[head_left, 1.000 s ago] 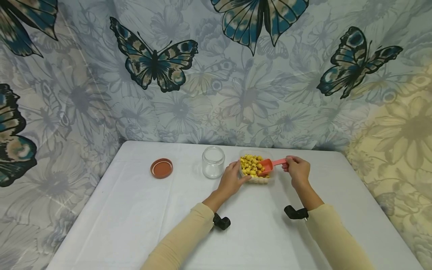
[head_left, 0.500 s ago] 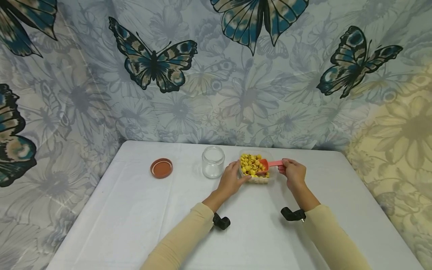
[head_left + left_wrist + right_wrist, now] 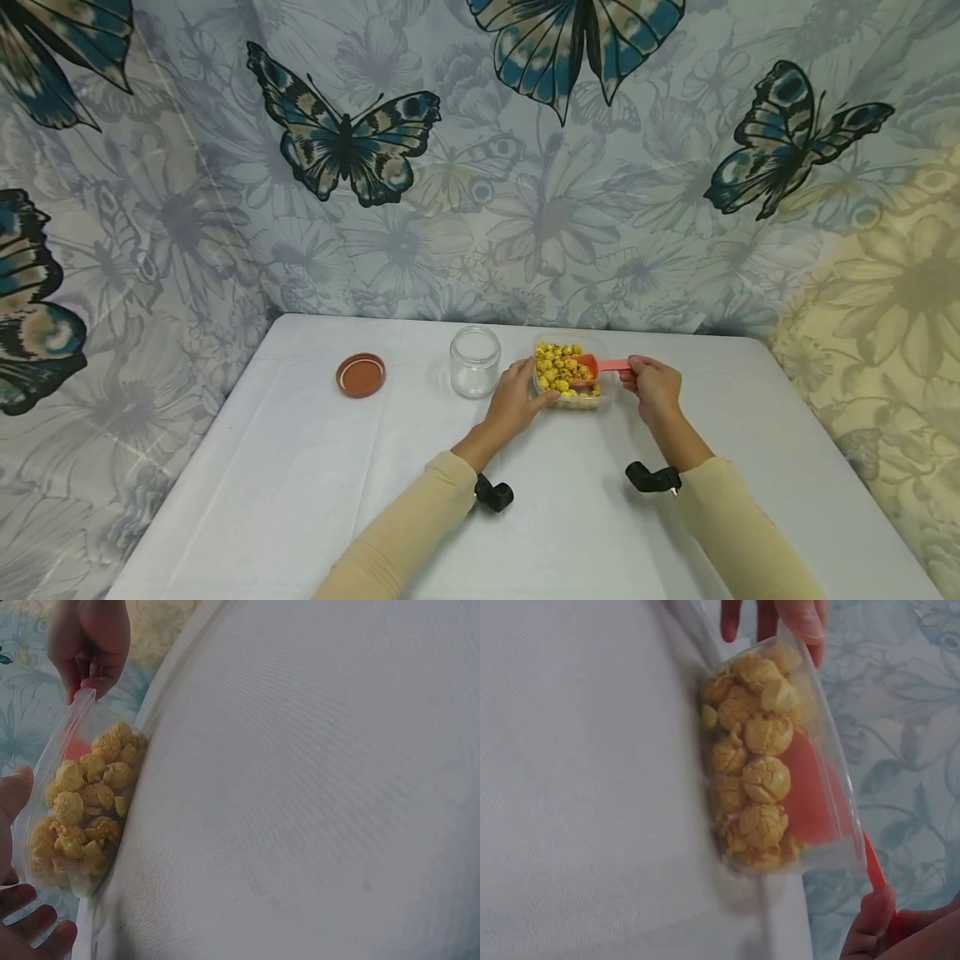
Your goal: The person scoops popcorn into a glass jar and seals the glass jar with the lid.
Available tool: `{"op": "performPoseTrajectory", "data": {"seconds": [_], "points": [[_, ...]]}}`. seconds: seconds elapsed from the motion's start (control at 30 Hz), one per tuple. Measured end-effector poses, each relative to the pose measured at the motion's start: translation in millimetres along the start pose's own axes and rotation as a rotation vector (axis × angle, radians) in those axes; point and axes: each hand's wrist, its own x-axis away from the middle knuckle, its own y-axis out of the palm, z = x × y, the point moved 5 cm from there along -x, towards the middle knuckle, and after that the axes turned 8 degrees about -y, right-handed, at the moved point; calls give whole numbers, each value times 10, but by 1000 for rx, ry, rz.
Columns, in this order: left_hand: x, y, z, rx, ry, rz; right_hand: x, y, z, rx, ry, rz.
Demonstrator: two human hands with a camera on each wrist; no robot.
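Brown lid flat on white table, far left. Clear jar next, upright, well apart from lid. Left hand just beside jar, holding the left end of the clear tub, fingers and thumb round it. Tub sits on table near the back edge, yellow popcorn inside. Red scoop: bowl in tub among the popcorn, handle out past the right side. Right hand pinches the handle's end, fingers curled in.
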Motion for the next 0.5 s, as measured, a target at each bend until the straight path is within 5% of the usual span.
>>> {"op": "performPoseTrajectory", "data": {"seconds": [0.27,0.5], "points": [[-5,-3,8,2,13,6,-52,-151,52,-165,128,41],[14,4,24,10,10,-3,-33,-191,62,-197,172,29]]}}
